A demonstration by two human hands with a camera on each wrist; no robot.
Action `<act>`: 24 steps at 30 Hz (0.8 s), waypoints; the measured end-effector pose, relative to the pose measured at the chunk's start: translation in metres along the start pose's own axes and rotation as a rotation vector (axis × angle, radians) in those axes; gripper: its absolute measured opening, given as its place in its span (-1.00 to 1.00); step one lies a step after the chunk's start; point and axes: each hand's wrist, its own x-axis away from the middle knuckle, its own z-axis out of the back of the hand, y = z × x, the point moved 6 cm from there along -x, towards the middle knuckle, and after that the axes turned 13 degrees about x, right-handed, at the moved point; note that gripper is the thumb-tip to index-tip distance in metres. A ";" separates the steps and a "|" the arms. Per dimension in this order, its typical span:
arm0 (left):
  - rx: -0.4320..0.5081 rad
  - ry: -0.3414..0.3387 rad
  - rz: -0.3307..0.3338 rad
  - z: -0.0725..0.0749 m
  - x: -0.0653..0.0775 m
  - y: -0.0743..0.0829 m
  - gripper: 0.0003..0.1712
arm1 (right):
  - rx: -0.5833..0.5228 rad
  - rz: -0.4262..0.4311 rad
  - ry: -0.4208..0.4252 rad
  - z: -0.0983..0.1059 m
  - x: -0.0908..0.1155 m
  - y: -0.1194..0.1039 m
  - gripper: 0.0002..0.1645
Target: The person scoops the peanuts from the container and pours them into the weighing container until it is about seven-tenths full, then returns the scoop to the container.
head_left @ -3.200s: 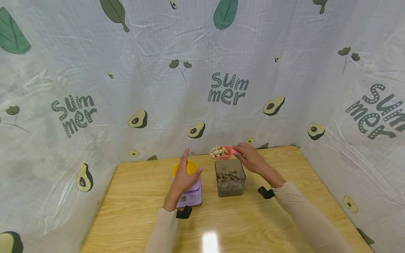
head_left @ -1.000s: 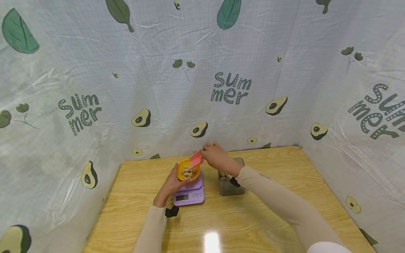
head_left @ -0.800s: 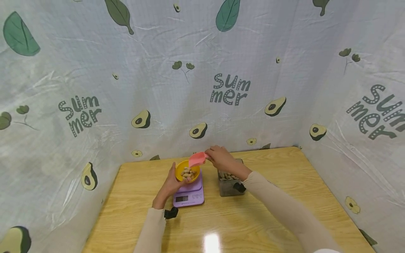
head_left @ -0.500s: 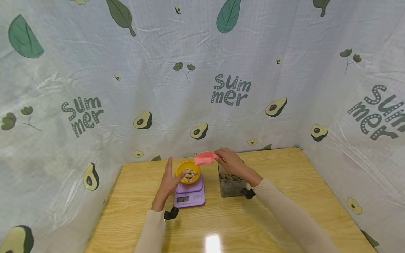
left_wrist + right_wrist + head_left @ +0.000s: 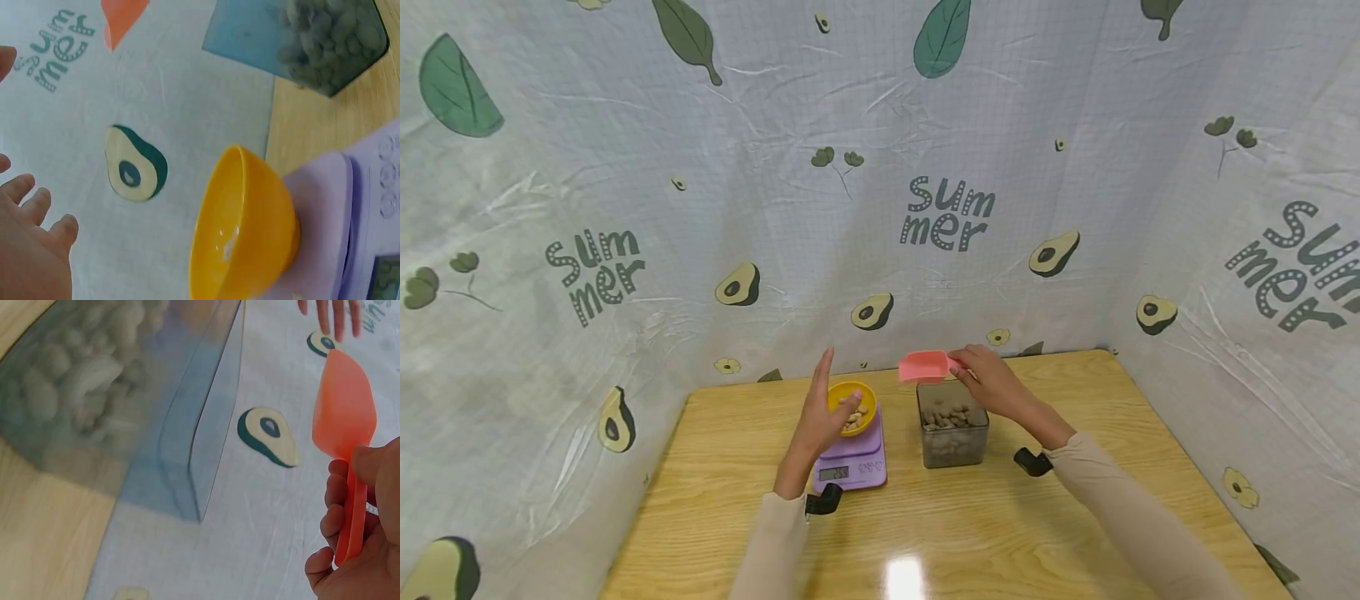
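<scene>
With fingers curled round its handle, my right hand (image 5: 992, 385) holds a pink scoop (image 5: 925, 367) above the back edge of a see-through grey box (image 5: 955, 454). The scoop's bowl (image 5: 344, 406) holds nothing that I can see. Several peanuts (image 5: 951, 417) lie in the box. My left hand (image 5: 816, 421) has its fingers straight and apart at the left side of a yellow bowl (image 5: 850, 388), gripping nothing; its thumb overlaps the bowl in the head view. Peanuts (image 5: 856, 418) sit in that bowl, which stands on a purple kitchen scale (image 5: 868, 477).
The scale's display (image 5: 833, 473) shows digits too small to read surely. All stands towards the back of a wooden table (image 5: 985, 533). A white sheet (image 5: 805, 225) printed with avocados hangs behind and at both sides.
The scoop, full of peanuts 3.2 s ago, was tipped over the bowl and has moved right, back above the box. My left hand held the bowl's side and has let go. Peanuts now lie in the bowl.
</scene>
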 end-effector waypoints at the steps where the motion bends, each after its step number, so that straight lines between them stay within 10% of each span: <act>1: 0.006 -0.008 -0.003 -0.004 -0.001 0.003 0.02 | 0.010 0.004 0.004 0.003 0.003 0.002 -0.68; 11: 0.041 -0.127 0.017 -0.049 -0.008 0.010 0.07 | 0.155 0.105 0.046 0.027 0.024 0.013 -0.74; 24: -0.019 -0.327 0.168 -0.106 -0.006 -0.018 0.23 | 0.381 0.195 -0.077 0.033 0.034 0.011 -0.78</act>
